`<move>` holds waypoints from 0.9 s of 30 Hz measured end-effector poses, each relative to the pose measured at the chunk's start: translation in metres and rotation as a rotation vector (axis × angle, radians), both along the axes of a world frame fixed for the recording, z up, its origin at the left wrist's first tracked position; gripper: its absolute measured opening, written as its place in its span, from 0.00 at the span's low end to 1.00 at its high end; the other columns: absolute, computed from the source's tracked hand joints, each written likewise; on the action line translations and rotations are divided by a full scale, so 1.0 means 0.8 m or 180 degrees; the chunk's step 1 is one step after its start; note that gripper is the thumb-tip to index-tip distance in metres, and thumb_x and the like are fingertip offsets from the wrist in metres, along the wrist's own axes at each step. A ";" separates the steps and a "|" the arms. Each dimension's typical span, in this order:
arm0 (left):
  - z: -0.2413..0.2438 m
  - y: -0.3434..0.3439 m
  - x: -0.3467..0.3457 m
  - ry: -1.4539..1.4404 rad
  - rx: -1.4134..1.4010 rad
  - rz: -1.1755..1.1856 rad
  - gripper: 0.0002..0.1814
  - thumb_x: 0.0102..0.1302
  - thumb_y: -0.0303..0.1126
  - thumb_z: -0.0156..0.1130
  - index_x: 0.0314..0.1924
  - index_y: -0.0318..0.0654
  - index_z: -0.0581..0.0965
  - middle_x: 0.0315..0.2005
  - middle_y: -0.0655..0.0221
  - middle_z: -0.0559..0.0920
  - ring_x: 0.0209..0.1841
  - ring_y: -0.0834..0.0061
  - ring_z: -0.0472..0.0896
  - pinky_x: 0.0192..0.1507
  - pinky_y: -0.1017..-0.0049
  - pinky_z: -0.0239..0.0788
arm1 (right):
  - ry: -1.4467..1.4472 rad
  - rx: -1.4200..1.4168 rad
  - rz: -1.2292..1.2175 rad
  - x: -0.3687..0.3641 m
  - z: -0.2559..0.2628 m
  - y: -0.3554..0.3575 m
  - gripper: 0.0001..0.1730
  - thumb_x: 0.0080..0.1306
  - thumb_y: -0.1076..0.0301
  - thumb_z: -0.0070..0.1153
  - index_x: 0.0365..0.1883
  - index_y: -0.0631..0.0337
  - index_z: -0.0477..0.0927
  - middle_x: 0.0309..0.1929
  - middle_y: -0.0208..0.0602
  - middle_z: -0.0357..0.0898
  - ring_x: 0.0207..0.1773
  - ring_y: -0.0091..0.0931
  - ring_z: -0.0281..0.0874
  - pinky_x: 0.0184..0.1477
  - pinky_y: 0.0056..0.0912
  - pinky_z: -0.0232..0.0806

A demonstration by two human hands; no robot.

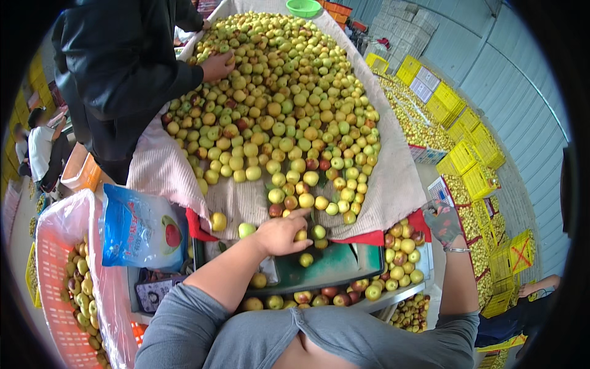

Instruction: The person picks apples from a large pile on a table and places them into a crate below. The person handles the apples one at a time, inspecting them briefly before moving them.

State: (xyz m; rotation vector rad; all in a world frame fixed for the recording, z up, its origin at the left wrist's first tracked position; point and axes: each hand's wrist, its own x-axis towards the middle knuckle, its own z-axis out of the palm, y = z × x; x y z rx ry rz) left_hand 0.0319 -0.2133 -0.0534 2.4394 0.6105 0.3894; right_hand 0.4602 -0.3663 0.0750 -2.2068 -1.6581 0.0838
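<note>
My left hand [282, 234] is bare and reaches over the near edge of the sorting table. Its fingers are around a yellow-green jujube [300, 235], but a firm grip cannot be made out. Loose jujubes [318, 232] lie just beside the fingertips, above a green tray [332, 263]. At the right corner of the pink ribbed cloth [396, 184], my right hand [442, 223] wears a grey patterned glove. It is by the red cloth edge [418, 225], and its fingers are partly hidden. A large heap of jujubes [276, 101] covers the cloth ahead.
A person's hand [217, 67] works in the heap at the left. A blue plastic bag [138, 230] stands near my left arm, beside an orange-red basket [60, 263] lined with clear film. More jujubes fill a metal trough [415, 290] below. Yellow crates [468, 159] line the right.
</note>
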 end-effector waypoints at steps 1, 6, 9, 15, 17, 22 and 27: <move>0.014 -0.004 -0.002 0.0172 -0.0104 0.0051 0.24 0.65 0.53 0.63 0.48 0.39 0.78 0.72 0.61 0.66 0.52 0.55 0.83 0.53 0.58 0.75 | -0.0553 -0.0203 0.0007 -0.032 0.016 -0.005 0.14 0.66 0.68 0.59 0.48 0.63 0.80 0.36 0.38 0.85 0.37 0.28 0.81 0.44 0.32 0.75; 0.012 -0.007 0.003 0.0126 -0.0054 0.0031 0.25 0.64 0.52 0.64 0.48 0.37 0.78 0.72 0.59 0.66 0.52 0.54 0.83 0.54 0.59 0.75 | 0.1286 0.0149 0.1390 -0.165 -0.026 0.128 0.23 0.74 0.62 0.52 0.65 0.56 0.73 0.63 0.44 0.76 0.65 0.32 0.72 0.67 0.34 0.64; 0.000 -0.002 0.002 -0.0091 0.0018 -0.0008 0.25 0.63 0.51 0.65 0.48 0.37 0.78 0.71 0.56 0.66 0.51 0.53 0.83 0.54 0.60 0.75 | -0.0572 0.0343 0.1097 -0.229 -0.034 0.254 0.22 0.74 0.61 0.47 0.65 0.53 0.74 0.66 0.47 0.74 0.69 0.42 0.71 0.70 0.40 0.64; -0.021 -0.001 0.001 -0.0324 0.0046 -0.0126 0.23 0.64 0.49 0.65 0.48 0.38 0.76 0.67 0.50 0.70 0.47 0.51 0.84 0.49 0.59 0.77 | -0.1701 -0.0802 0.0861 -0.267 -0.058 0.415 0.24 0.70 0.69 0.48 0.64 0.47 0.77 0.67 0.42 0.73 0.63 0.42 0.77 0.60 0.48 0.73; -0.019 -0.003 0.009 -0.0325 0.0206 -0.0239 0.23 0.65 0.49 0.64 0.49 0.38 0.76 0.69 0.51 0.67 0.49 0.51 0.83 0.51 0.58 0.76 | -0.1373 -0.1043 0.0582 -0.281 -0.023 0.393 0.30 0.67 0.72 0.54 0.68 0.42 0.74 0.68 0.36 0.72 0.65 0.39 0.76 0.63 0.46 0.71; 0.004 -0.006 0.005 -0.0040 0.0026 -0.0169 0.23 0.66 0.50 0.63 0.49 0.39 0.75 0.72 0.54 0.64 0.50 0.52 0.83 0.50 0.58 0.76 | -0.1742 -0.0661 0.0612 -0.261 -0.009 0.341 0.25 0.70 0.71 0.49 0.66 0.44 0.75 0.63 0.39 0.77 0.60 0.39 0.80 0.59 0.45 0.74; -0.001 -0.003 -0.010 0.0062 0.0078 0.0051 0.23 0.66 0.51 0.62 0.49 0.39 0.75 0.73 0.57 0.63 0.50 0.52 0.83 0.51 0.58 0.75 | 0.0832 0.0287 0.0880 -0.106 -0.035 0.166 0.26 0.69 0.60 0.56 0.66 0.52 0.72 0.62 0.39 0.74 0.64 0.36 0.73 0.64 0.37 0.68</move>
